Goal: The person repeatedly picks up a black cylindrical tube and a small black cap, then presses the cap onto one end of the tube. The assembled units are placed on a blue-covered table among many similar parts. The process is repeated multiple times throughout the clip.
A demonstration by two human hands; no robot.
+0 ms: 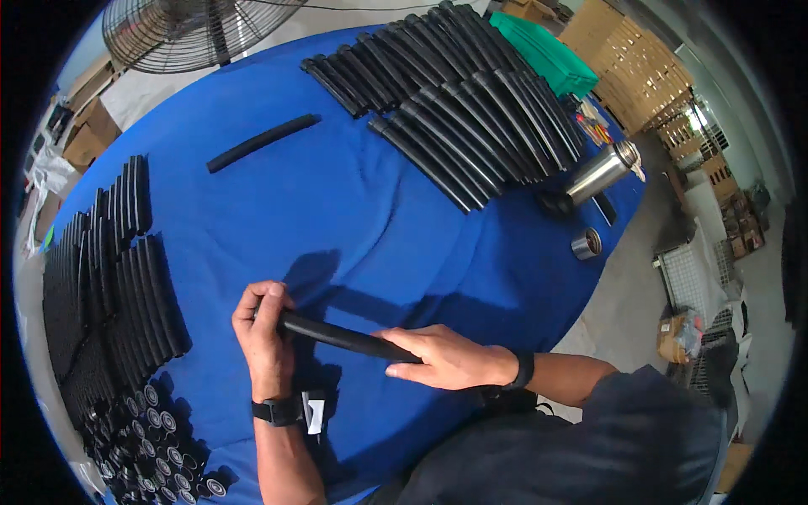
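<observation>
Both my hands hold one black tube (341, 335) above the blue cloth. At the tube's left end, my left hand (264, 330) is closed, its thumb and fingers pressed together; what lies under them is hidden. My right hand (442, 357) grips the other end, thumb and fingers around it. Another single black tube (263, 144) lies farther off on the cloth. To the left, many dark tubes (156, 295) form a pile. Beside my left forearm, a heap of small round black caps (160, 442) with pale rings spreads along the near left edge.
Rows of glossy black tubes (471, 126) cover the far right of the blue cloth (252, 219). A steel canister (599, 173) and a small metal cup (587, 244) stand near the right edge. Beyond the table are a green crate (547, 55) and a fan (189, 29).
</observation>
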